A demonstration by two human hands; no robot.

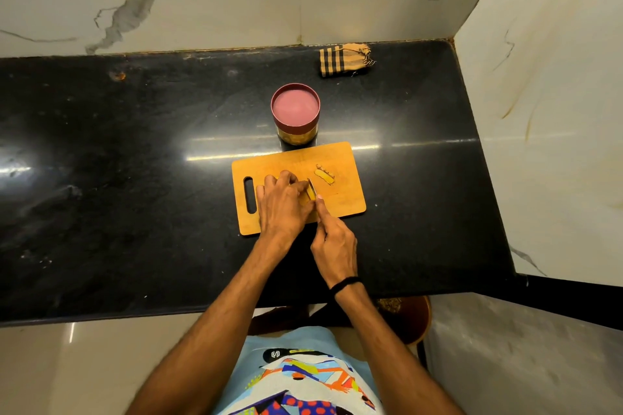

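Observation:
A wooden cutting board (340, 158) with a handle slot lies on the black counter. My left hand (283, 202) holds down a yellow piece of root (306, 199) with curled fingers; most of that piece is hidden under the hand. My right hand (333, 239) grips a knife (312, 190), forefinger along its back, with the blade set against the piece right beside my left fingers. A second knobbly yellow piece (324, 175) lies loose on the board to the right of the blade.
A jar with a maroon lid (295, 108) stands just behind the board. A striped folded cloth (345, 59) lies at the back near the wall. The counter (135, 178) ends at a marble wall on the right. A brown stool (414, 317) shows below the counter edge.

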